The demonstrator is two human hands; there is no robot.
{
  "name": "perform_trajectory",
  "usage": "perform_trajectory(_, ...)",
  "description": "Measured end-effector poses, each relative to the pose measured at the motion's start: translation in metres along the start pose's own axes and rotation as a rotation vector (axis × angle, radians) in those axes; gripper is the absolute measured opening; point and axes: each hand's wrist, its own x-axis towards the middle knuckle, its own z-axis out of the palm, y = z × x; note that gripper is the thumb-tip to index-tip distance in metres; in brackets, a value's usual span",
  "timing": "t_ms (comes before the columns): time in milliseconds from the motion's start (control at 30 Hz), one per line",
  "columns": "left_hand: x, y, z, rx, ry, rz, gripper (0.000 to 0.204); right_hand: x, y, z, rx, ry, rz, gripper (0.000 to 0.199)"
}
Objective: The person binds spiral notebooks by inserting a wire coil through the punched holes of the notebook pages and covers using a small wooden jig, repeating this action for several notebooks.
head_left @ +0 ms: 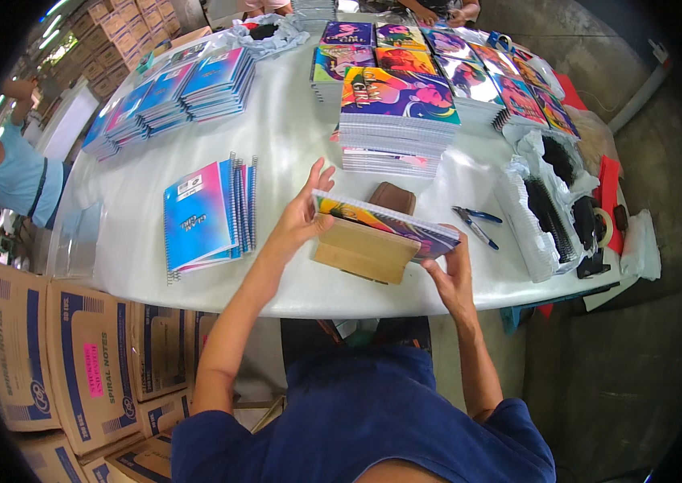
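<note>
Between my two hands I hold a block of notebook pages [413,229] with a colourful printed cover, tilted up on its long edge. My left hand [305,211] closes on its left end, thumb in front and some fingers raised. Around the right end, my right hand [455,278] grips with the thumb below. A brown cardboard piece [361,253] lies under and in front of the block. Just behind sits a small brown block [393,196]. To the right, blue-handled pliers [478,224] lie on the white table [293,299].
Tall stacks of colourful covers and pages [399,121] stand ahead. Spiral notebooks [200,211] lie at left, with more notebook stacks [216,80] behind. Black spiral coils [548,217] in white wrapping sit at right. Cartons [87,362] are piled lower left. Other people stand around the table.
</note>
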Motion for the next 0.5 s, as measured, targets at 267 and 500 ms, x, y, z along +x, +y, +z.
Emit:
perform_trajectory(267, -0.022, -0.037, -0.019, -0.008, 0.239, 0.009, 0.115, 0.016, 0.001, -0.006, -0.231, -0.293, -0.133, 0.083)
perform_trajectory(500, -0.043, 0.026, -0.016, 0.11, 0.434, 0.027, 0.092, 0.142, 0.069, -0.239, -1.391, 0.458, -0.052, 0.03)
